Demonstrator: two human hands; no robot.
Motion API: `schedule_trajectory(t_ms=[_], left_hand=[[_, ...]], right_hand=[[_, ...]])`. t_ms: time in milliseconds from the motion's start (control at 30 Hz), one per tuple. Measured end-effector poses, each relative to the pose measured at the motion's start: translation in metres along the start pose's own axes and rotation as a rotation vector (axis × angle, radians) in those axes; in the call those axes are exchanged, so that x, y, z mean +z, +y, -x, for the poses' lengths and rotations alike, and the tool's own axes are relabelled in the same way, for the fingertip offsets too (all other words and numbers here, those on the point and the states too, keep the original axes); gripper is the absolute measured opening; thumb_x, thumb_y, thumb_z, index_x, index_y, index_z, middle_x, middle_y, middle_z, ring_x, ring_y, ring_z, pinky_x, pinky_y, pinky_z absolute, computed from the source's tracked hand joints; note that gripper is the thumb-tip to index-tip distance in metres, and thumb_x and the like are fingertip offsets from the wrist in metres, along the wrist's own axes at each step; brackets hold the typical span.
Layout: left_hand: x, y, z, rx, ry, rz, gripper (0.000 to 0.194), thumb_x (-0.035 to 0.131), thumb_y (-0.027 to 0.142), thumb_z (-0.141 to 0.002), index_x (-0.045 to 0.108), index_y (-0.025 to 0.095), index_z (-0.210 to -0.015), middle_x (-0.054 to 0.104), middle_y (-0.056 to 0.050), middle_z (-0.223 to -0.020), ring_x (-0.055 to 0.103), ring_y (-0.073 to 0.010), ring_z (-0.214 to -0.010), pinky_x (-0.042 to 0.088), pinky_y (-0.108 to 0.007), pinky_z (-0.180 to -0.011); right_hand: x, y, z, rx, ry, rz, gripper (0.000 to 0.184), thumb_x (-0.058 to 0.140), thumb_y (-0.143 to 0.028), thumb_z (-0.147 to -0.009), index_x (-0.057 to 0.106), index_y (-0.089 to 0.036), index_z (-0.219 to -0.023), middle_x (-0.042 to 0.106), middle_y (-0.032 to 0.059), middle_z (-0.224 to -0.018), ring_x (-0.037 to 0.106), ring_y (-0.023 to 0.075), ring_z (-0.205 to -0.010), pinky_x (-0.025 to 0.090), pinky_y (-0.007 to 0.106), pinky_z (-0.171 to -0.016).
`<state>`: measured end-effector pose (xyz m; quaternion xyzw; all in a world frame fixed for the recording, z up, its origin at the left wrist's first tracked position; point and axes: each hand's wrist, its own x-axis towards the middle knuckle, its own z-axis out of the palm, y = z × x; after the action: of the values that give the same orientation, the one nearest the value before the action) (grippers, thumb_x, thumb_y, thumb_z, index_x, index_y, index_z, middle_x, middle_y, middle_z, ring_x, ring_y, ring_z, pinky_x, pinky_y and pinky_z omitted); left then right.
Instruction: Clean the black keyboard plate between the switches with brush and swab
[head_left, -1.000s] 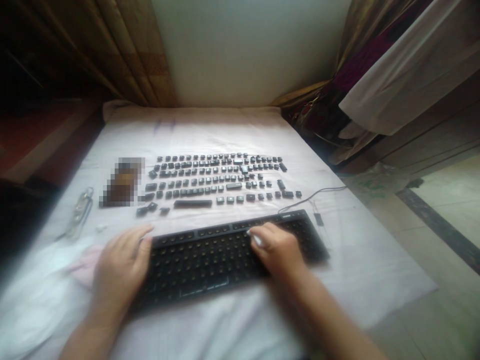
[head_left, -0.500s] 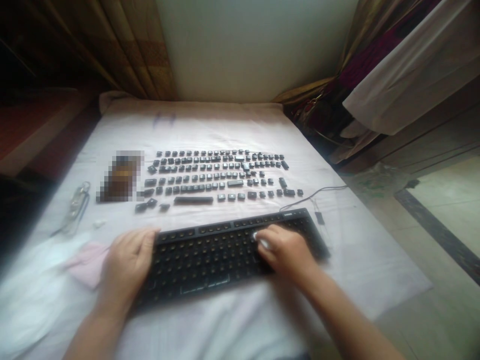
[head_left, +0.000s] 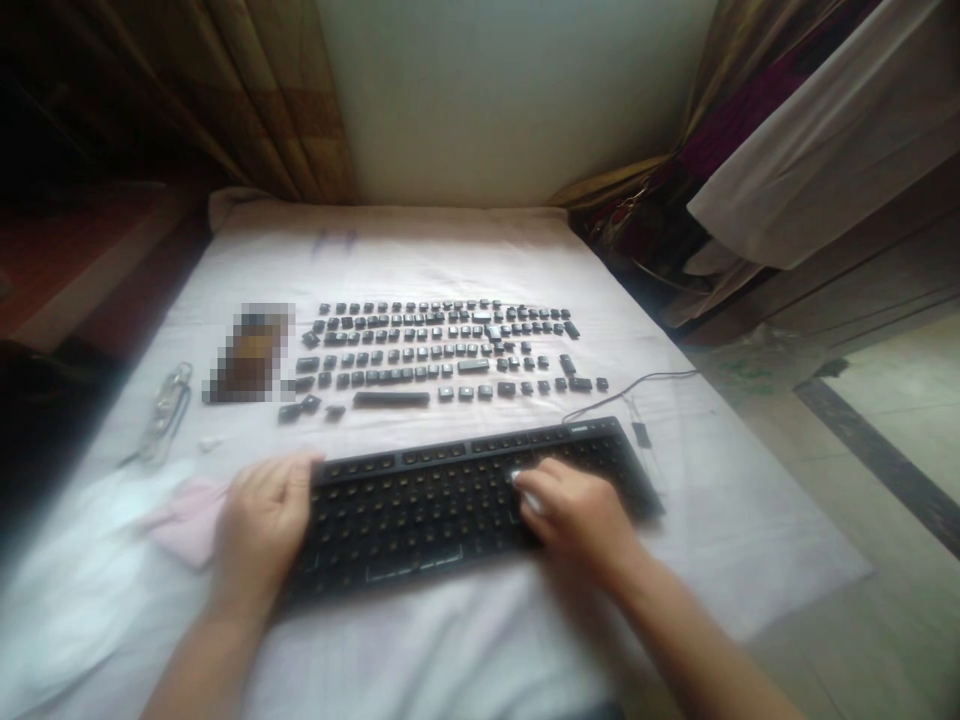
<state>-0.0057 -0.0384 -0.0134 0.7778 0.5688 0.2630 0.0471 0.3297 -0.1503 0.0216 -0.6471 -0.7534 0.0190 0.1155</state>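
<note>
A black keyboard (head_left: 420,500) with its keycaps off lies at a slant on the white cloth, bare key posts showing. My left hand (head_left: 262,510) is closed around its left end, the thumb along the edge. Over the right half of the keyboard, my right hand (head_left: 574,505) is pinched on a small white wad (head_left: 531,497), pressed near the key posts; its material is too blurred to tell. Beyond the keyboard, loose black keycaps (head_left: 405,355) lie in rows, with a long space bar (head_left: 391,399) in front.
A pixelated brown item (head_left: 251,355) lies left of the keycaps, beside a clear object (head_left: 166,410) I cannot make out. A pink cloth (head_left: 191,520) and white fabric (head_left: 67,590) are near my left hand. The keyboard's cable (head_left: 630,383) runs off right.
My left hand's fingers have closed in around the keyboard's end. My right hand has shifted slightly right with the white wad. The keycaps stay in their rows.
</note>
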Motion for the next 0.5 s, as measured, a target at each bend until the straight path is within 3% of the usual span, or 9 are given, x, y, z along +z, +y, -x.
schedule_trajectory(t_ms=[500], left_hand=[[-0.001,0.001,0.0,-0.01,0.001,0.005,0.044,0.034,0.041,-0.098,0.072,0.019,-0.092,0.076,-0.01,-0.094,0.067,-0.0278,-0.092,0.048,-0.039,-0.089]], right_hand=[[0.004,-0.016,-0.009,-0.01,-0.046,-0.085,0.012,0.057,-0.014,-0.08,0.066,-0.021,-0.083,0.068,0.0023,-0.077,0.064,0.0145,-0.064,0.043,0.022,-0.059]])
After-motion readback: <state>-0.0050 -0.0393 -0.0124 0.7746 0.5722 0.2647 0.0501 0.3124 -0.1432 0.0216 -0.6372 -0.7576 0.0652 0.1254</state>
